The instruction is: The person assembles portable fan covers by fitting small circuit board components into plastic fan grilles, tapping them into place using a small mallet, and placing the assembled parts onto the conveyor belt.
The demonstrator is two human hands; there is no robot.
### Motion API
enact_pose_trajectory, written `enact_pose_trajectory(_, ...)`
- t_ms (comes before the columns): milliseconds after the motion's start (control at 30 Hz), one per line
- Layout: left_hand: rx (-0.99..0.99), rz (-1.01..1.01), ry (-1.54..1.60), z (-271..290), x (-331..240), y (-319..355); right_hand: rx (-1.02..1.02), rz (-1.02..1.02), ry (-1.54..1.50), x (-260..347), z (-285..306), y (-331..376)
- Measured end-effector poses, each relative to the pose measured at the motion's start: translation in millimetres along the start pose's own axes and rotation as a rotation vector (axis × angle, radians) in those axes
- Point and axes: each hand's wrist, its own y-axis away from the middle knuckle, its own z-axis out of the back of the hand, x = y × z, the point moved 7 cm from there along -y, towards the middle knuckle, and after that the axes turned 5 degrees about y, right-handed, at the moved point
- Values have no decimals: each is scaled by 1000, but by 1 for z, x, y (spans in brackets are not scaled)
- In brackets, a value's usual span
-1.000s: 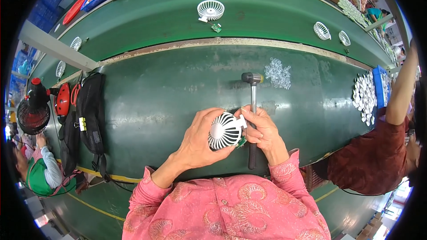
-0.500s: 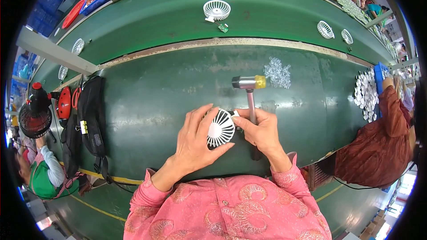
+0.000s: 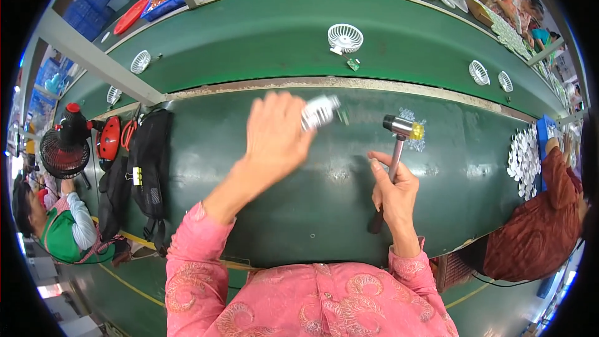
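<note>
My left hand (image 3: pixel 274 134) grips a white slotted fan housing (image 3: pixel 319 113) over the far part of the green bench; both are smeared by motion. A small green piece (image 3: pixel 343 116) shows at the housing's right side. On the right, my right hand (image 3: pixel 397 196) is closed round the handle of a mallet (image 3: pixel 397 126) with a black face and a yellow face. Its head points away from me, above a pile of small clear plastic pieces (image 3: pixel 409 114) that it partly covers. One tiny ring-like piece (image 3: pixel 312 236) lies near the bench's front edge.
Beyond a ledge, a green conveyor belt (image 3: pixel 262 37) carries white fan housings (image 3: pixel 345 38). On the left are a black bag (image 3: pixel 150 168) and a small fan (image 3: pixel 65 150). Co-workers sit at both sides; white parts (image 3: pixel 523 162) are heaped by the right one (image 3: pixel 530 218).
My left hand has carried the fan housing away from me, toward the belt. My right hand has come off the housing and shifted right, still gripping the mallet. The whole view has shifted slightly.
</note>
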Motion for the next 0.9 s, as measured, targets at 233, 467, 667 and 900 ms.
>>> enact_pose_trajectory(233,-412,37,-101,-41,85,4,142,-103,-121,-24,-12,0)
enact_pose_trajectory(467,-379,53,-177,-46,86,6,365,-298,-242,-48,-42,-5)
enact_pose_trajectory(667,-204,266,-234,-58,94,1,388,-316,-269,-46,-47,-6)
enact_pose_trajectory(900,-204,294,-271,-57,99,3,516,-393,-406,-45,-88,-18)
